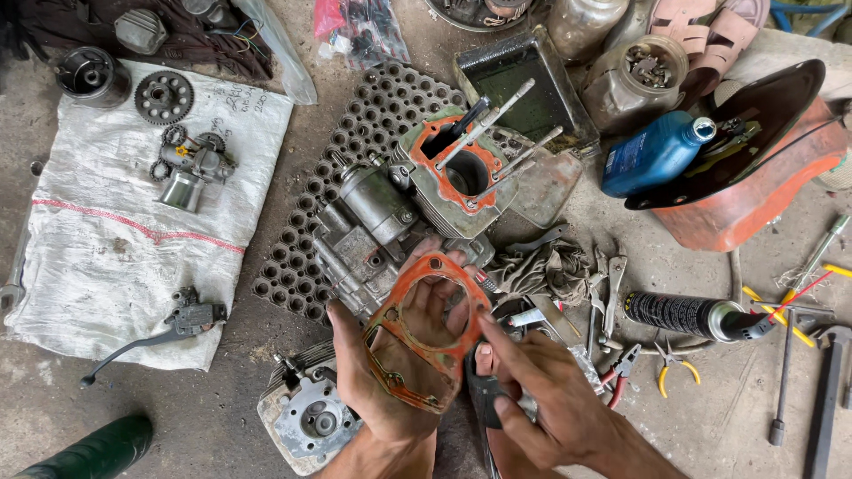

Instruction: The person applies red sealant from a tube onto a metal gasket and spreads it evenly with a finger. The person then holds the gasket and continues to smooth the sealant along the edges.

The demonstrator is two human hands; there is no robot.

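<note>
My left hand (377,381) holds an orange engine gasket (424,333) flat on its palm, its big round hole over my fingers. My right hand (541,395) is shut on a small dark tool (485,396), pressing it at the gasket's right edge. Just beyond lies a small engine block (399,217) on a perforated rubber mat (373,115), with orange sealant around its cylinder bore (466,173) and long studs sticking up. A cylinder head (306,417) lies left of my left wrist.
A white sack (106,239) at left carries a sprocket (164,96), a carburettor (191,168) and a brake lever (169,333). At right are a blue oil bottle (652,153), an orange tank shell (754,168), a spray can (688,315), pliers (670,364) and a rag (546,266).
</note>
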